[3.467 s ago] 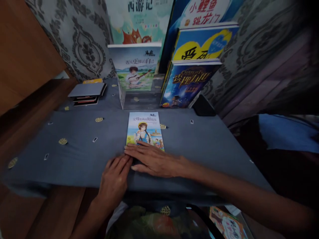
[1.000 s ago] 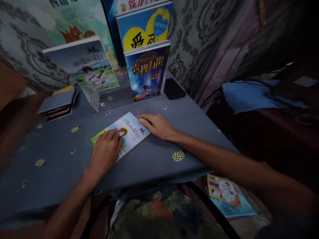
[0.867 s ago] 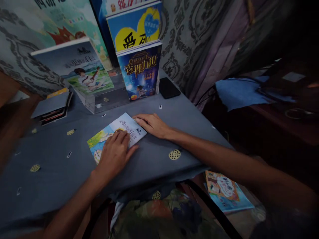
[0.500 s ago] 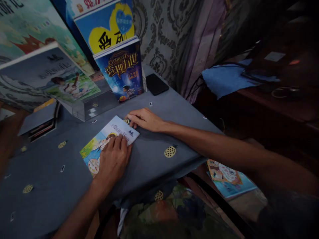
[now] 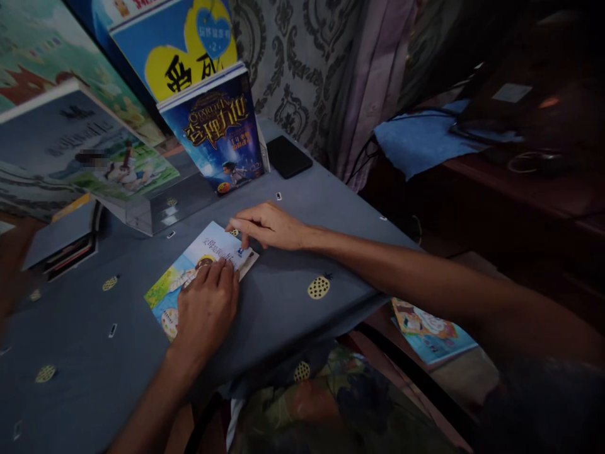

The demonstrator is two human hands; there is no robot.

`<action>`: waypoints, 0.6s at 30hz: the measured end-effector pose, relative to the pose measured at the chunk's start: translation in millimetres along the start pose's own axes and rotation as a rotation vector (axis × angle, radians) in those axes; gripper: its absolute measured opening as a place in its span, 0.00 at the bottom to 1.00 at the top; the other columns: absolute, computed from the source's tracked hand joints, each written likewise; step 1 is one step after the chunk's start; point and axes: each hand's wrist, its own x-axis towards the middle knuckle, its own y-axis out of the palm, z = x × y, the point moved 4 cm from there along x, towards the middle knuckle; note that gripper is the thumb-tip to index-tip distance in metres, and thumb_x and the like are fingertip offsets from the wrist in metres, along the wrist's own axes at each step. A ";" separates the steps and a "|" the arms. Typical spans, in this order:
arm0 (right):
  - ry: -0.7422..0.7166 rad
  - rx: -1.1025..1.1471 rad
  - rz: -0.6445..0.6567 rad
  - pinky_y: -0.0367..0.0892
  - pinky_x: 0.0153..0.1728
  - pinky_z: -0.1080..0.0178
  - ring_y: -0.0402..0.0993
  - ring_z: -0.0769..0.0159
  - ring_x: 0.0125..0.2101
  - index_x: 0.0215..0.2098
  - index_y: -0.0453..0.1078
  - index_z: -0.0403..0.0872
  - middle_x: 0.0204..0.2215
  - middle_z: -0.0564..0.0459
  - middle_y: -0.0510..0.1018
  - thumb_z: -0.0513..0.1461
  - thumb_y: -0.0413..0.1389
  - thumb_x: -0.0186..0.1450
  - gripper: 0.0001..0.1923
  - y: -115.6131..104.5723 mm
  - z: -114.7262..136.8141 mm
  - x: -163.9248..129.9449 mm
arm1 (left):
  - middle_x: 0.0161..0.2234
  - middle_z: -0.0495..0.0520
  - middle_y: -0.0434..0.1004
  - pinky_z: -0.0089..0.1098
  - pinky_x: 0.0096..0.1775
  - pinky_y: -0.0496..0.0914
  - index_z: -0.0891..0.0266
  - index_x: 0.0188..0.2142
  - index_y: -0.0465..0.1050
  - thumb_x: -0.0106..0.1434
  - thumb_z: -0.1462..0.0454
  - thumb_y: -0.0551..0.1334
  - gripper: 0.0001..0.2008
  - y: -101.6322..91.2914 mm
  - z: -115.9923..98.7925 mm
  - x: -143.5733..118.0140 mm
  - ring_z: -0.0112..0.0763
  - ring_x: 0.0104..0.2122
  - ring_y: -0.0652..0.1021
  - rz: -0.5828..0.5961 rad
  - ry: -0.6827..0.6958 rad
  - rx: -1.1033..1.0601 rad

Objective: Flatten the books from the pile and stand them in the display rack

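A thin picture book (image 5: 165, 277) with a pale blue cover and a painted figure lies slantwise on the grey tablecloth. Flat across its lower right part rests my left hand (image 5: 208, 301), fingers stretched out over the cover. My right hand (image 5: 267, 226) reaches in from the right to the book's top right edge. Its fingers are bent and apart, with tips touching the cover near the corner. A pale strip of page shows along the right edge, under the cover. Whether those fingertips grip the paper is hard to see.
Behind, a clear acrylic stand (image 5: 142, 217) holds upright books, among them a dark blue one (image 5: 215, 135). A black phone (image 5: 288, 156) lies beside it. At left is a small stack of books (image 5: 66, 236). Another book (image 5: 432, 331) lies below the table's right edge.
My right hand has moved slightly left onto the book's corner, and a strip of page now shows under the cover there. My left hand stays on the book. The view has shifted a little.
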 end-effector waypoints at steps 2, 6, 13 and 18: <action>-0.007 0.000 -0.008 0.62 0.27 0.70 0.72 0.73 0.24 0.41 0.77 0.40 0.24 0.53 0.79 0.52 0.46 0.74 0.27 -0.7 1.7 0.1 | 0.46 0.64 0.82 0.43 0.43 0.76 0.67 0.46 0.76 0.74 0.65 0.48 0.18 -1.0 0.3 0.2 0.47 0.45 0.80 0.001 0.000 -0.003; -0.001 0.012 0.002 0.61 0.26 0.71 0.71 0.73 0.24 0.41 0.77 0.40 0.23 0.54 0.79 0.50 0.46 0.74 0.25 -1.5 4.1 0.2 | 0.46 0.64 0.82 0.44 0.43 0.76 0.67 0.47 0.76 0.74 0.65 0.48 0.18 -0.9 0.8 -0.4 0.47 0.45 0.79 0.000 -0.003 -0.019; 0.094 0.006 0.336 0.63 0.23 0.71 0.68 0.77 0.16 0.32 0.73 0.42 0.20 0.57 0.78 0.40 0.50 0.73 0.15 5.2 3.9 -1.5 | 0.49 0.68 0.80 0.45 0.46 0.75 0.69 0.49 0.76 0.74 0.62 0.50 0.18 4.3 -4.2 -3.9 0.50 0.48 0.79 -0.006 -0.014 -0.012; 0.178 0.041 0.447 0.67 0.23 0.72 0.71 0.76 0.16 0.40 0.76 0.41 0.19 0.57 0.78 0.37 0.50 0.72 0.12 9.5 -2.3 -3.8 | 0.53 0.67 0.79 0.47 0.52 0.73 0.69 0.54 0.74 0.73 0.62 0.52 0.18 3.8 -2.2 -10.7 0.50 0.52 0.77 -0.019 0.030 -0.007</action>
